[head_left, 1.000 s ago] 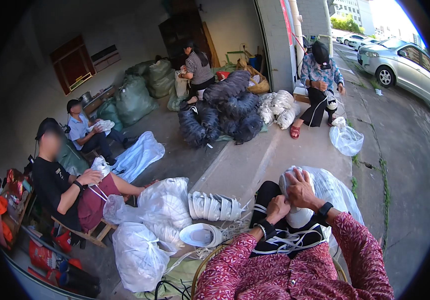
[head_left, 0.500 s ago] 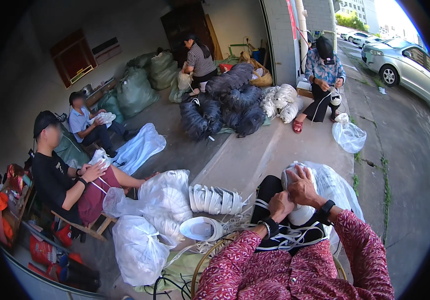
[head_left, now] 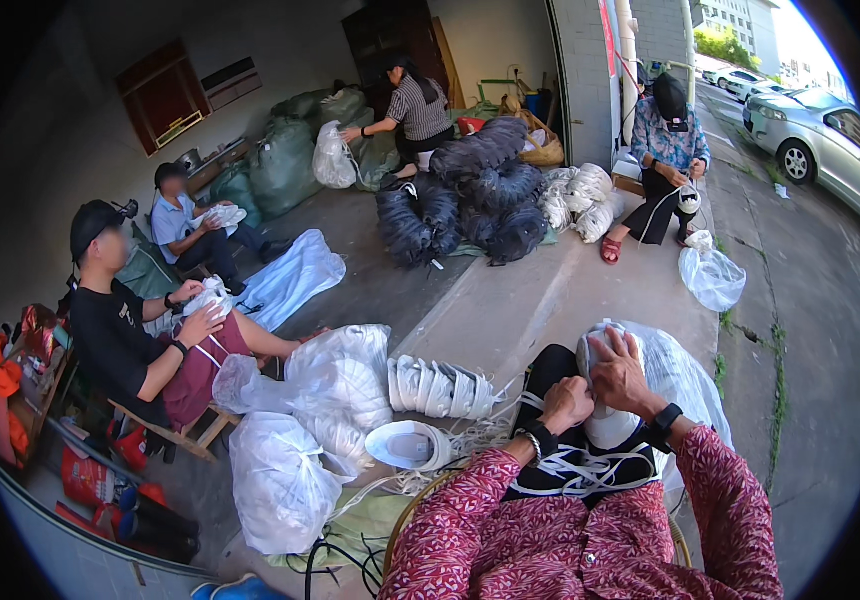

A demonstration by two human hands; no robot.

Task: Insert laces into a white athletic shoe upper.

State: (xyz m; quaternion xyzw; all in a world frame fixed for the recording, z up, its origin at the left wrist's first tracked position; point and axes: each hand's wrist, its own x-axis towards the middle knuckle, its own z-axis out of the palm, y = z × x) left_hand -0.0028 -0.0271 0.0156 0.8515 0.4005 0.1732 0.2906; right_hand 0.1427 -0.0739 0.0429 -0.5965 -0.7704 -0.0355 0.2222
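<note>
A white shoe (head_left: 607, 428) sits on my lap, partly hidden by my hands. My right hand (head_left: 624, 378) lies over its upper with bent fingers, gripping it. Against the shoe's left side, my left hand (head_left: 566, 404) is closed in a pinch; what the fingertips hold is hidden. White shoelaces (head_left: 590, 472) lie loose across my dark-clad lap, below both wrists. To the left, a single white shoe (head_left: 410, 446) rests beside a row of nested white shoe uppers (head_left: 440, 388). Behind my right hand is a clear plastic bag (head_left: 678, 385) with white contents.
White-filled plastic bags (head_left: 285, 485) stand at left, near a seated person in black (head_left: 115, 320) handling a white shoe. Bundled dark shoe parts (head_left: 490, 200) are piled ahead. Other people sit farther back and at right. A silver car (head_left: 820, 140) is parked outside.
My hands have shifted only slightly on the shoe. The person at the back has raised a white bag off to the left. The view has turned a little.
</note>
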